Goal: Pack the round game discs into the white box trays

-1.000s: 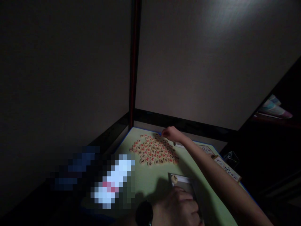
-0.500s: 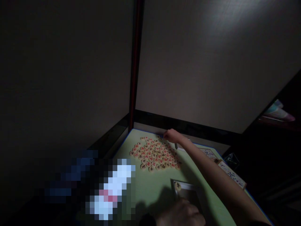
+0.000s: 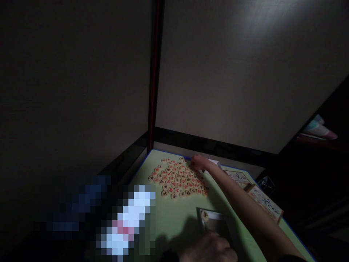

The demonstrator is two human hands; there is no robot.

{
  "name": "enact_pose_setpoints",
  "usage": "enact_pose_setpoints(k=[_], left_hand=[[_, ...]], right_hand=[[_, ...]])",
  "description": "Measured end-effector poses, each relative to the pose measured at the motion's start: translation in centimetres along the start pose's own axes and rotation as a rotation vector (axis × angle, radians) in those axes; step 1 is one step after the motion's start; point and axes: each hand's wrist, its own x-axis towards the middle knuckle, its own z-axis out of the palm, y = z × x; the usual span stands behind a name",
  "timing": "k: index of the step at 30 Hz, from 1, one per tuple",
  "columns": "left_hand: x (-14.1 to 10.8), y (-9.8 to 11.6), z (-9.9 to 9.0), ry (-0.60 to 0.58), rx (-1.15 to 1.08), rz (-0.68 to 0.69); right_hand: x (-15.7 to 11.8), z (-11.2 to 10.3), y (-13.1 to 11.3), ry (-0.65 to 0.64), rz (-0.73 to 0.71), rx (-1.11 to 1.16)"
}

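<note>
Many round wooden pieces (image 3: 178, 178) with red or black characters lie face up in a cluster on the green table (image 3: 169, 222). My right hand (image 3: 199, 162) reaches to the far right edge of the cluster, its fingers closed and bent down; what they hold, if anything, is hidden. Near the bottom, my left hand (image 3: 209, 247) is curled over the near part of a shallow open box (image 3: 200, 218); its fingertips are hidden. One piece with a black character (image 3: 204, 215) sits in that box's far left corner.
Beyond my right forearm stands a white box (image 3: 215, 162). Two printed box lids (image 3: 237, 177) (image 3: 265, 203) lie along the table's right side. Wall panels (image 3: 218, 83) rise behind the table. A blurred, pixelated bright patch (image 3: 133, 214) is at the left.
My right hand has moved slightly down and closer to the pieces, and more of the white box shows behind it. The view has shifted a little; my left hand stays at the near box.
</note>
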Motion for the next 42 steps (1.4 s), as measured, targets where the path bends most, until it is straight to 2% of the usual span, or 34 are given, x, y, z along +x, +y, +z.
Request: enact_pose_setpoints(k=[3,6,14,17,22,27,29,32,34,36,38,41,42], left_hand=[[0.0,-0.1,-0.2,0.000,0.031,-0.012],[0.0,-0.3,-0.4,0.010,0.041,0.043],[0.1,1.4,-0.2,0.114,0.174,0.032],[0.2,1.6,-0.9,0.162,0.211,0.006],[0.3,1.0,-3.0,0.257,0.181,0.083],[0.2,0.7,-3.6,0.379,0.167,0.000],[0.3,0.6,-3.6,0.401,0.177,-0.021],[0.5,0.2,-3.6,0.471,0.199,-0.020],[0.7,-0.1,-3.7,0.527,0.207,-0.023],[0.9,-0.5,-3.9,0.570,0.215,-0.062],[1.0,-1.1,-4.4,0.584,0.214,-0.125],[1.5,-2.2,-5.6,0.516,0.198,-0.310],[1.8,-2.7,-6.2,0.420,0.188,-0.425]], right_hand=[[-0.1,-0.2,-0.1,0.010,0.023,-0.003],[-0.9,-0.6,0.1,0.037,0.024,0.007],[-4.8,-0.5,0.3,-0.006,0.048,0.026],[-5.6,-0.4,-0.6,-0.034,0.107,0.024],[-5.9,-1.1,-2.0,-0.034,0.160,0.029],[-7.0,-2.5,-1.9,0.056,0.126,0.061],[-8.6,-2.8,-1.6,0.114,0.105,0.082],[-12.5,-2.2,-1.5,0.177,0.019,0.164],[-15.8,-1.2,-1.8,0.225,-0.146,0.367],[-18.9,0.2,-2.4,0.263,-0.195,0.516],[-21.3,1.5,-3.3,0.286,-0.212,0.572],[-23.2,3.1,-4.6,0.284,-0.246,0.590],[-23.4,3.5,-4.9,0.280,-0.256,0.584]])
